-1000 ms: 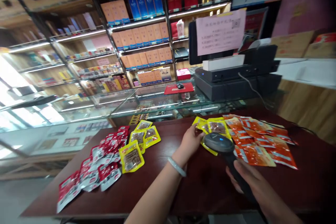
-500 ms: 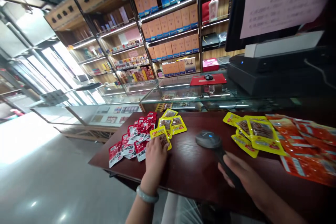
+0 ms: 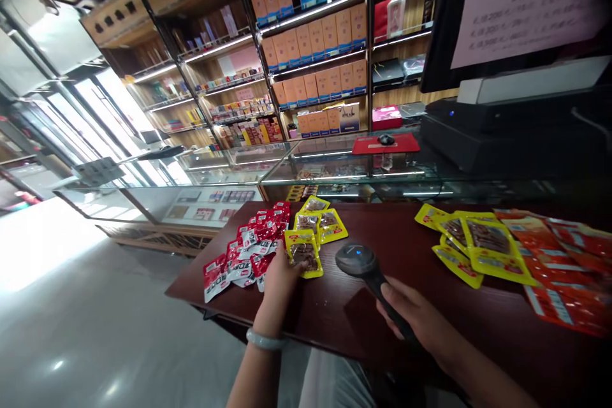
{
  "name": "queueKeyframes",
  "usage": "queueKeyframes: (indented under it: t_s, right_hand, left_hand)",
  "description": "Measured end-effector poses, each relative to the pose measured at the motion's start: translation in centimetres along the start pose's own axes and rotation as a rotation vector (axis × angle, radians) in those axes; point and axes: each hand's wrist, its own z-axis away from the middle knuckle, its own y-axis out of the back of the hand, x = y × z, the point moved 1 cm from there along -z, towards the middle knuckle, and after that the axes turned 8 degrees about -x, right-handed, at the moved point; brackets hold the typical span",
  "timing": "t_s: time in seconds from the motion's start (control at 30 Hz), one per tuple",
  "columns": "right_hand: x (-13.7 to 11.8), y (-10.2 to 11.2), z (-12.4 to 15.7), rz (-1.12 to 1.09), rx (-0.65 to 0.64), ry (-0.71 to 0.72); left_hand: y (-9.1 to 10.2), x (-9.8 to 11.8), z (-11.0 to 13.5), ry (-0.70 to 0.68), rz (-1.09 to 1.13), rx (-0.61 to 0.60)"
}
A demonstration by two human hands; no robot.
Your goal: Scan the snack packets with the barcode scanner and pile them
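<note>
My left hand, a pale bangle at its wrist, grips the near yellow snack packet by its left side. The thumb lies on the front, and the other fingers are hidden behind it. More yellow packets lie just beyond. To the left, red-and-white snack packets are heaped close to this hand. My right hand is wrapped round the handle of a dark barcode scanner. The scanner's head, with a small blue light on top, is to the right of the held packet, apart from it.
On the right of the brown table lie a yellow packet pile and orange packets. Behind the table are a glass display counter, a red mouse mat and a monitor bearing a pink paper. Boxed goods fill shelves beyond.
The scanner in my right hand has moved left, nearer the yellow packet. My left hand has gone from resting over that packet to gripping its left side, and the packet is tipped up more.
</note>
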Motion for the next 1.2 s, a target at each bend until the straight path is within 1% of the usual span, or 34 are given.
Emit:
queueKeyframes:
  t_s: [0.1,0.17,0.2,0.27,0.33,0.37,0.43,0.57,0.67,0.87,0.93,1.03,1.2]
  right_hand:
    - [0.4,1.1,0.6,-0.027,0.011,0.006]
    - [0.5,1.7,1.0,-0.037,0.016,0.029]
    - [0.4,2.0,1.2,-0.04,0.024,0.04]
    - [0.1,2.4,1.7,-0.044,0.053,0.05]
    - [-0.2,2.7,2.3,-0.061,0.115,0.045]
    - [-0.3,2.9,2.7,-0.069,0.147,0.04]
    - [-0.5,3.2,3.3,-0.079,0.201,0.03]
    - [-0.4,3.7,4.6,-0.054,0.271,0.021]
    - [-0.1,4.2,5.2,-0.038,0.314,0.038]
    - [0.2,5.5,6.0,-0.025,0.353,0.032]
    - [0.2,6.0,6.3,-0.039,0.37,0.03]
    - [0.0,6.8,6.8,-0.088,0.408,0.05]
    - [-0.8,8.0,8.0,-0.112,0.42,0.126]
  left_hand:
    - [-0.5,0.2,0.2,-0.049,0.219,0.007]
    - [-1.3,0.9,0.3,-0.096,0.334,0.019]
    - [-1.8,1.4,0.3,-0.111,0.42,0.005]
    - [-3.2,2.6,0.3,-0.122,0.65,-0.079]
    - [-4.5,4.1,0.4,-0.109,0.883,-0.182]
    - [-5.1,4.8,0.5,-0.1,0.968,-0.223]
    - [-6.0,6.3,0.9,-0.09,1.069,-0.27]
    - [-7.3,9.0,1.3,-0.118,1.136,-0.301]
    - [-8.2,10.6,1.3,-0.134,1.153,-0.31]
    - [-8.8,12.0,0.8,-0.133,1.099,-0.314]
    - [-8.9,12.8,0.3,-0.125,1.116,-0.339]
    - [-9.5,14.9,-0.4,-0.128,1.151,-0.388]
    - [-11.3,19.6,-0.7,-0.161,1.245,-0.41]
